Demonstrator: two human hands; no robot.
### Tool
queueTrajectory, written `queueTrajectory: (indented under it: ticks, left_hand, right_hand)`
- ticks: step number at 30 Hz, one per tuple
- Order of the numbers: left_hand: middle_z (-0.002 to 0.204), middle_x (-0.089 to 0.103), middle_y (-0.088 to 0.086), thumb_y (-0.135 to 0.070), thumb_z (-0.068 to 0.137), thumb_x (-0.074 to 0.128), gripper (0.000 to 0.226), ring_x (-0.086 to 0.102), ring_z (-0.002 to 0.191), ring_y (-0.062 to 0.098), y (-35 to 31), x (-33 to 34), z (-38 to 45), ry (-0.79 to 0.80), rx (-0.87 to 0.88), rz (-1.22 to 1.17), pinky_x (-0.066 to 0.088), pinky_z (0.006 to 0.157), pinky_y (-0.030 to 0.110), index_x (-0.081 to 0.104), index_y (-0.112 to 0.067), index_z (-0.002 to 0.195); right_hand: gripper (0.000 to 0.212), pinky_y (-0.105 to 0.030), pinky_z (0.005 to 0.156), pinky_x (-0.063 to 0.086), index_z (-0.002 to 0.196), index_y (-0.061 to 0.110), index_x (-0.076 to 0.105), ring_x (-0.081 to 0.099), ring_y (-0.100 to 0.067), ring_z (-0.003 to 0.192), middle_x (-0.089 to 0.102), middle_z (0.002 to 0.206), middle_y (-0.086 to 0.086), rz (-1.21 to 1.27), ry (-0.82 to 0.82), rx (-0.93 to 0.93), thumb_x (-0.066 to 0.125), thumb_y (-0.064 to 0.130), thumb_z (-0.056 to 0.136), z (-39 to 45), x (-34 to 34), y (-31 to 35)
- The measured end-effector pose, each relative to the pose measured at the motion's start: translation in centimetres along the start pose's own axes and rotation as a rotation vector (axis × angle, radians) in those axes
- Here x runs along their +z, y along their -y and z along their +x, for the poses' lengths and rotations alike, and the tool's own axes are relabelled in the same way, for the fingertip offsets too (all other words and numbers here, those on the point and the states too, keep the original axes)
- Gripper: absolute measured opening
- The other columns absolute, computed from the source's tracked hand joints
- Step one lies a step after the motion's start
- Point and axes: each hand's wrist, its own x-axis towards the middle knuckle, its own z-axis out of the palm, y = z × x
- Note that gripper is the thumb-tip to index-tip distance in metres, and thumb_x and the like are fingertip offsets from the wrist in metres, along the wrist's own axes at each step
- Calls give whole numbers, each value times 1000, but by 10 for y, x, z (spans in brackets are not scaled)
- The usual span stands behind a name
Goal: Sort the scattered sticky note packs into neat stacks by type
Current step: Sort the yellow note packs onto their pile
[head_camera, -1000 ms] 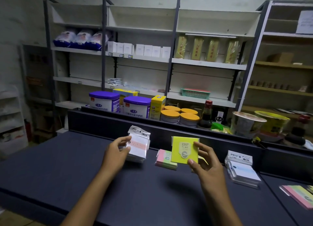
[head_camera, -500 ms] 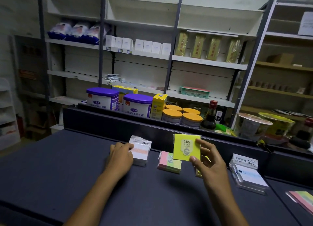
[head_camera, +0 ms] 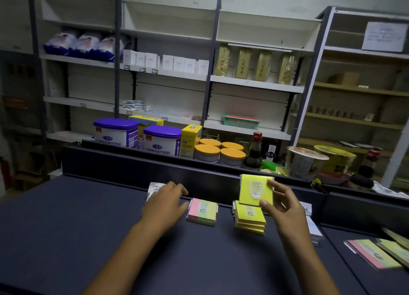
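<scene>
Yellow sticky note pack (head_camera: pixel 256 190), label 2207, is pinched upright by the right hand (head_camera: pixel 284 208) directly above the matching yellow stack (head_camera: pixel 250 218), ready for stacking. The left hand (head_camera: pixel 164 203) lies flat on the white pack (head_camera: pixel 153 188), apparently steadying it beside the pink-green pack (head_camera: pixel 202 210).
</scene>
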Motion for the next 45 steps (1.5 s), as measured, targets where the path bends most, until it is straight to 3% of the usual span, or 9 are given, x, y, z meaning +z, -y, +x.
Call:
queueTrajectory:
  ticks: [3,9,12,19,24,28,34,40,45]
  left_hand:
    - [123,53,-8,-46,91,54,34,49,118,14,-28,13,2,46,103,106,40,95,30,53,-30,121]
    - [124,53,-8,-43,93,51,33,48,118,15,-59,42,3,40,182,124,37,96,31,52,-30,123]
    - [123,54,-8,-42,93,51,31,49,115,13,-62,46,3,24,201,98,39,93,29,52,-30,122]
    - [124,53,-9,-45,93,52,33,48,116,13,-58,45,6,18,214,98,39,95,29,53,-30,123]
    - [122,54,-10,-42,93,52,31,48,115,12,-62,48,6,28,225,65,40,90,27,54,-31,121]
    - [122,54,-10,-43,94,52,31,49,115,11,-70,51,7,71,243,40,42,90,28,52,-31,122]
    - [122,56,-5,-43,93,53,32,50,115,16,-108,49,0,109,303,50,46,93,32,54,-27,121]
    - [121,56,-4,-47,93,51,34,51,116,18,-173,52,-18,117,355,77,45,92,34,53,-27,121]
    - [121,56,-3,-47,93,52,35,52,114,19,-239,61,-42,164,394,64,47,87,34,53,-27,122]
  right_hand:
    - [45,-9,72,50,118,28,64,60,14,95,63,112,13,-46,-14,33,71,-1,85,10,-12,-8]
    - [41,-11,64,50,116,22,65,62,-8,98,66,106,2,-166,47,175,71,-3,84,27,-9,-31]
    - [41,-28,82,54,118,23,66,63,-15,100,67,110,-1,-308,66,196,74,3,82,31,-2,-38]
    - [39,-41,98,47,129,23,60,54,-25,115,57,121,-7,-772,167,157,64,23,91,35,-1,-49]
    - [38,-36,102,42,134,22,55,50,-26,117,51,125,-9,-837,194,164,54,26,97,32,2,-51]
    - [34,-35,102,43,130,22,57,53,-22,117,51,121,-6,-797,199,115,58,27,96,27,-10,-43]
    - [34,-30,96,45,123,26,58,54,-14,116,55,123,4,-921,235,18,65,29,90,15,-65,-25]
    - [42,-34,96,45,130,27,51,50,-18,121,52,126,2,-1160,303,88,61,41,92,-7,-152,-5]
    - [44,-33,95,45,128,23,51,52,-20,121,54,132,-1,-1227,237,163,60,44,90,-41,-238,14]
